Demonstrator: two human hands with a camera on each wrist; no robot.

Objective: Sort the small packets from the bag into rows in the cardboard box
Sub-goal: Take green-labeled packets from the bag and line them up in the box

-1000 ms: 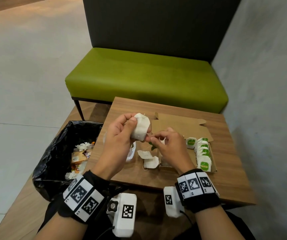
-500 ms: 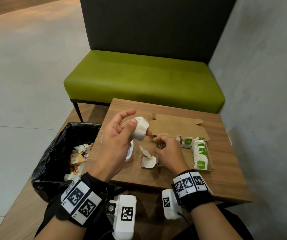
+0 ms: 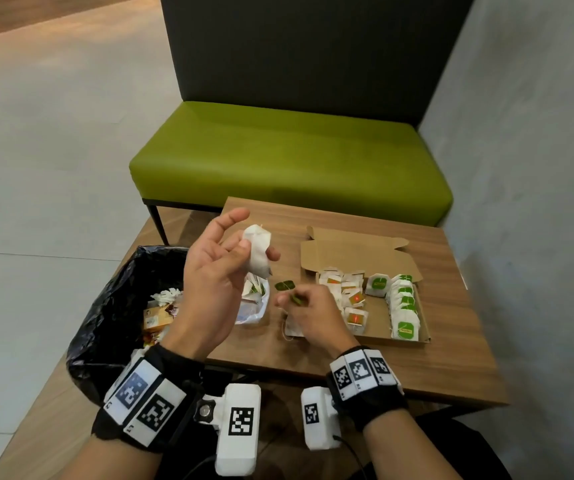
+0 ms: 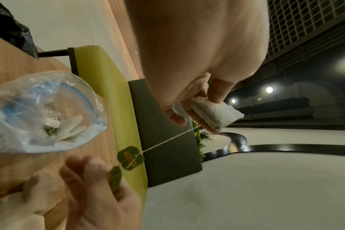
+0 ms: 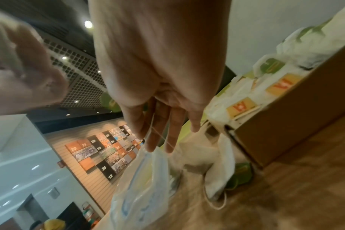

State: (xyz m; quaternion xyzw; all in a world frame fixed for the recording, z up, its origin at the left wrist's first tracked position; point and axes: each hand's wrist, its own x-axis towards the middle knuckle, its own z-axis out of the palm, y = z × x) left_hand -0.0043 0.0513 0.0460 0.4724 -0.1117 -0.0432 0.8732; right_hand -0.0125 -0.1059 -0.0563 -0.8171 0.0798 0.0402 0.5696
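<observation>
Left hand: the left hand [image 3: 216,271] is raised above the table [image 3: 451,368], thumb and curled fingers pinching a white tea bag [image 3: 257,249]; the forefinger sticks out straight above it.
Tea bag: clear of the table, hanging from the left hand; in the left wrist view a thin string [image 4: 167,139] runs from it down to a green tag [image 4: 130,158].
Right hand: the right hand [image 3: 313,315] is low over the table just left of the cardboard box [image 3: 354,251], fingertips pinched on a second green tag [image 3: 297,299]; the first green tag hangs just above its fingertips.
Bag: a clear plastic bag [image 3: 254,306] lies on the table between the two hands, open, with a few white packets [image 4: 69,129] inside.
Cardboard box: open on the table to the right of the hands, lid flap folded back.
Rows in the box: orange-labelled packets [image 3: 351,299] fill the left part, loosely stacked; green-labelled packets [image 3: 405,306] stand in a row along the right wall, with one more green one [image 3: 379,284] between the two groups at the far end.
Loose packets: some white paper lies on the table under the right hand, mostly hidden.
Bin bag: a black bin bag [image 3: 112,306] sits left of the table, holding wrappers.
Bench: a green bench [image 3: 289,161] stands behind the table.
</observation>
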